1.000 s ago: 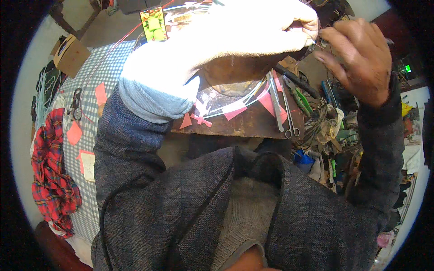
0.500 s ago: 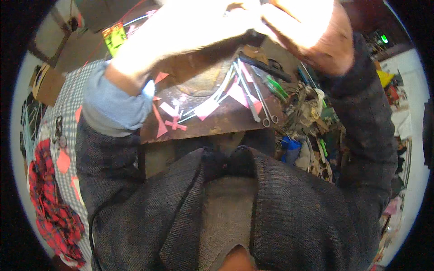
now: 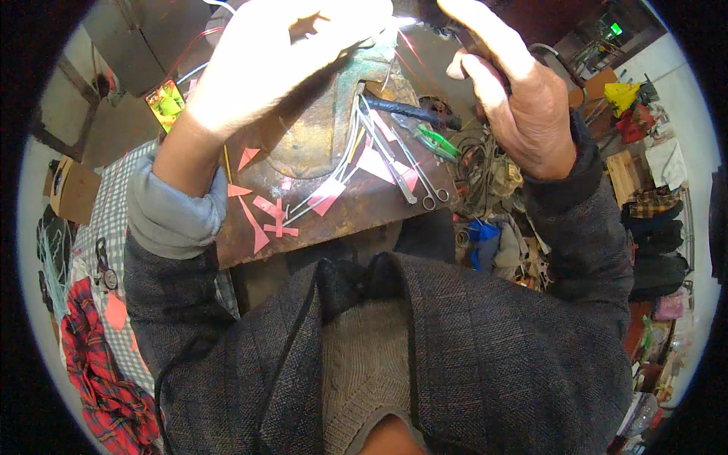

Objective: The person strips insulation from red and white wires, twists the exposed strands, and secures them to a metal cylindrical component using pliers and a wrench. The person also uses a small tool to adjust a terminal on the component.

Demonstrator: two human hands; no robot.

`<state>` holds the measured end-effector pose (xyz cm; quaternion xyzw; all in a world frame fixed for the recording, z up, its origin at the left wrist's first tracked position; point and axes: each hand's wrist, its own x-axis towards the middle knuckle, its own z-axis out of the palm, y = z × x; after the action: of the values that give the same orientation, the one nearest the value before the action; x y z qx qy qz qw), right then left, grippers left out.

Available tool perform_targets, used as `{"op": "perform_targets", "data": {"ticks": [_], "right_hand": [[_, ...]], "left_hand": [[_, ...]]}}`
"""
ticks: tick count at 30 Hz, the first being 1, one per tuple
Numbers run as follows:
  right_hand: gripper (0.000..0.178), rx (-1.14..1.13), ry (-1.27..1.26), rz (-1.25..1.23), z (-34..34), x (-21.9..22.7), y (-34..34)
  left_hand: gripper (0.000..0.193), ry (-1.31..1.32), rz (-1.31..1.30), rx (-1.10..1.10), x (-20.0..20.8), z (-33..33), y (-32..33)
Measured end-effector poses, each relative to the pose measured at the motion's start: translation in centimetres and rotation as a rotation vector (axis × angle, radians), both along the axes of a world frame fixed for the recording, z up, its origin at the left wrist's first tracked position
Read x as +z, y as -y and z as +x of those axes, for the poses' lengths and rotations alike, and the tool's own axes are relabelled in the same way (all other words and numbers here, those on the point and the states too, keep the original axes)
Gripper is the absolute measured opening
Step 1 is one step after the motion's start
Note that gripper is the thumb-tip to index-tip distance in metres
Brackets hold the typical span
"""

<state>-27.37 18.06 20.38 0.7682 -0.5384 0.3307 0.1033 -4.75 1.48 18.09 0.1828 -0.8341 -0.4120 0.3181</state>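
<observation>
My left hand (image 3: 273, 68) is raised above the far left part of a wooden worktable (image 3: 318, 236), washed out by bright light. Its fingertips are pressed together near the top edge; glare hides what they hold. Further right, my right hand (image 3: 527, 106) is held up past the table's right side, fingers stretched and apart, with nothing visible in it. Below the hands lie pink paper scraps (image 3: 258, 227), thin pale rods (image 3: 315, 197), a ring-handled metal tool (image 3: 426, 182), a long metal tool (image 3: 394, 168) and a green-handled tool (image 3: 438, 142).
A black rod-like handle (image 3: 413, 112) lies across the table's far right. Tangled cords and cloth (image 3: 493, 174) heap up beyond its right edge, near a blue item (image 3: 483, 241). To the left are a checked cloth (image 3: 114, 197), red plaid fabric (image 3: 98, 364) and a cardboard box (image 3: 76, 189).
My hands have moved apart; the right hand has come away from the left, moving lower, and its fingers have spread. The whole view has shifted slightly.
</observation>
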Motion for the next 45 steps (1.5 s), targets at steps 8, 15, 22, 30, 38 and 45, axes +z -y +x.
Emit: {"op": "perform_targets", "data": {"ticks": [8,15,22,30,38,45], "right_hand": [[0.032,0.282,1.017,-0.027,-0.5,-2.3,-0.9],[0.025,0.500,1.010,0.091,-0.5,-2.5,-0.1],[0.029,0.232,0.951,0.120,2.6,-3.0,-0.4],[0.020,0.278,0.688,0.011,2.8,-5.5,2.3],[0.017,0.249,0.530,-0.121,3.2,-5.9,2.6],[0.010,0.261,0.154,-0.541,3.2,-5.4,3.4]], "left_hand": [[0.026,-0.191,-1.143,0.186,-0.1,0.3,-1.9],[0.022,-0.035,-0.471,0.370,-2.2,1.1,-3.6],[0.023,-0.259,0.321,0.053,-2.8,0.8,-4.4],[0.023,-0.309,-0.020,-0.024,-4.1,-0.1,-2.4],[0.027,-0.351,0.210,-0.124,-4.5,-0.5,-2.4],[0.030,-0.406,0.105,-0.223,-4.5,-0.9,-2.0]]}}
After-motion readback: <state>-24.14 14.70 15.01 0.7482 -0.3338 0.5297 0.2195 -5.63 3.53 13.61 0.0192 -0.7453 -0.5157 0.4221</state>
